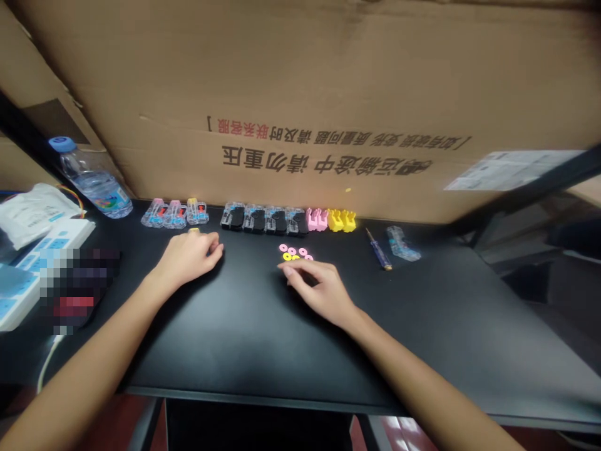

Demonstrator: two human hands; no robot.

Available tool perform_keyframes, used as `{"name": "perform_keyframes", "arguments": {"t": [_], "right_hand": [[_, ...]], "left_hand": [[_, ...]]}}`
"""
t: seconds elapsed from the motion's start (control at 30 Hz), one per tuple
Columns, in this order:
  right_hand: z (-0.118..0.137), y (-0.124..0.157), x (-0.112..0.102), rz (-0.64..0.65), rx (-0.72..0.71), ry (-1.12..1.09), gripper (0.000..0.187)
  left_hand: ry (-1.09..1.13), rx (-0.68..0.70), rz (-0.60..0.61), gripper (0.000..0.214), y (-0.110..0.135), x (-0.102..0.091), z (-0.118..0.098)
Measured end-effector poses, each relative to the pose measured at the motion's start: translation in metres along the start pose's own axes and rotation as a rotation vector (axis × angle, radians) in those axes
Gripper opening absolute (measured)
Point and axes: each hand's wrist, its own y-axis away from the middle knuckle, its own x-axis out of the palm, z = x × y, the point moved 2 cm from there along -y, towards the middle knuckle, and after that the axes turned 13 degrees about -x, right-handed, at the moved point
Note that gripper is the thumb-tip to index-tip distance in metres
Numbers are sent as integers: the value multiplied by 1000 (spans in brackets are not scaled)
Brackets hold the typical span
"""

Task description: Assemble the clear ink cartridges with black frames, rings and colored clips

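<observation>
My left hand [188, 255] rests on the black table [263, 338], fingers curled loosely, with a small yellow piece [194, 231] just beyond its knuckles; I cannot make out anything inside it. My right hand [317, 285] lies palm down with its fingers reaching left, the fingertips touching the table beside a cluster of small pink and yellow rings [295, 253]. Behind the hands runs a row of parts: clear cases [174, 213], clear-and-black cases [263, 220], pink clips [317, 219] and yellow clips [342, 220].
A blue-handled screwdriver [379, 249] and a clear case [402, 244] lie at the right. A water bottle [91, 180], a white bag [35, 212] and a power strip [42, 263] stand at the left. A large cardboard sheet [328, 94] walls the back.
</observation>
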Motion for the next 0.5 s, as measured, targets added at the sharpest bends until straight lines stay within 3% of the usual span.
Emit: {"name": "perform_keyframes", "arguments": {"t": [0.1,0.2,0.37,0.5], "right_hand": [[-12,-7,-26,-128,-124,250,27],[-38,-11,-58,-253,-95,505,31],[-100,-5,-94,-181,84,773,65],[-119,-1,-106,-143,144,826,57]], "left_hand": [[127,162,86,31,6,1,-15],[234,288,123,24,12,0,-29],[278,369,101,25,15,2,-34],[285,376,102,26,13,2,-32]]}}
